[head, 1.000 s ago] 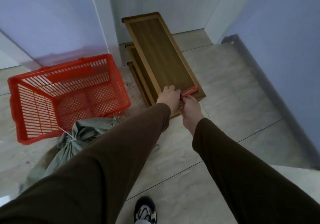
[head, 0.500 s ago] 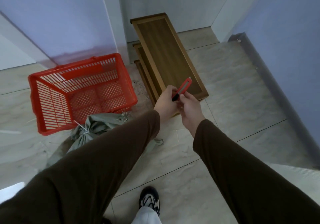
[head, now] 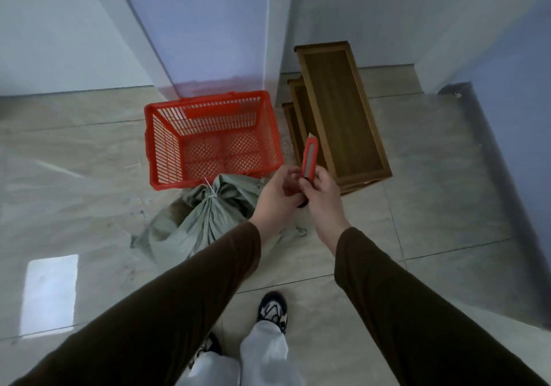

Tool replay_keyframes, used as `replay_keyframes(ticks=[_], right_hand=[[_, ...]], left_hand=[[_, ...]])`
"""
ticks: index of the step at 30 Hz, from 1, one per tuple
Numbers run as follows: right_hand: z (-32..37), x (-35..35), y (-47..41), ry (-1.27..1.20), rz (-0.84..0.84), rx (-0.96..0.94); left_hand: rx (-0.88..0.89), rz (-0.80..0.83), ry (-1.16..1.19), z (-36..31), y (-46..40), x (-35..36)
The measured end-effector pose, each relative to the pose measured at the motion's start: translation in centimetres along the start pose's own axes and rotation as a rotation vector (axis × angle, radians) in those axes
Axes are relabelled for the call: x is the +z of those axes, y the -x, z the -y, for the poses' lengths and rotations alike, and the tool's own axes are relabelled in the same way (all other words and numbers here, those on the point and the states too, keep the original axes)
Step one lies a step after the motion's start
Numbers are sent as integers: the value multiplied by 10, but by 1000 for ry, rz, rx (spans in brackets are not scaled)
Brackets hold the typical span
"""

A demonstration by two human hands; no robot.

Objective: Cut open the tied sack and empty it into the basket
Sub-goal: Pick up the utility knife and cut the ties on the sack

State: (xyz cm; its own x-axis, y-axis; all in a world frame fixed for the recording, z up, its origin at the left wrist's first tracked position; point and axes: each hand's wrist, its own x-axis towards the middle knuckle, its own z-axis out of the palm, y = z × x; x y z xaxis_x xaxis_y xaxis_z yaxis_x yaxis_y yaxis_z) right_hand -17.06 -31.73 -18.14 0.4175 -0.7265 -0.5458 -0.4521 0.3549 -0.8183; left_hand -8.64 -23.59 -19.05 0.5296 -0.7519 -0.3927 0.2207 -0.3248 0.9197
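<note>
A grey-green woven sack [head: 196, 224] lies on the tiled floor, its neck tied with white string [head: 211, 194] just in front of the red plastic basket [head: 208, 108], which stands empty. I hold a red utility knife [head: 309, 159] upright in front of me, a short blade tip showing at its top. My right hand [head: 320, 194] grips the knife's lower end. My left hand [head: 277, 197] touches the same end with its fingertips. Both hands are above and to the right of the sack.
Three stacked wooden trays [head: 343, 117] lie on the floor right of the basket, against a wall corner. A dark baseboard [head: 501, 165] runs along the right wall. My shoes [head: 272, 308] stand on the tiles below my arms.
The knife came up off the wooden tray and now stands upright between both hands. My view swung left, bringing the basket and sack toward the middle.
</note>
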Motion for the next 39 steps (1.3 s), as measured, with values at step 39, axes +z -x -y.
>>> replay_keyframes(ticks=[39], right_hand=[[-131,133,9,250,117,-136]], left_hand=[[-145,-492,-256,153,63,-153]])
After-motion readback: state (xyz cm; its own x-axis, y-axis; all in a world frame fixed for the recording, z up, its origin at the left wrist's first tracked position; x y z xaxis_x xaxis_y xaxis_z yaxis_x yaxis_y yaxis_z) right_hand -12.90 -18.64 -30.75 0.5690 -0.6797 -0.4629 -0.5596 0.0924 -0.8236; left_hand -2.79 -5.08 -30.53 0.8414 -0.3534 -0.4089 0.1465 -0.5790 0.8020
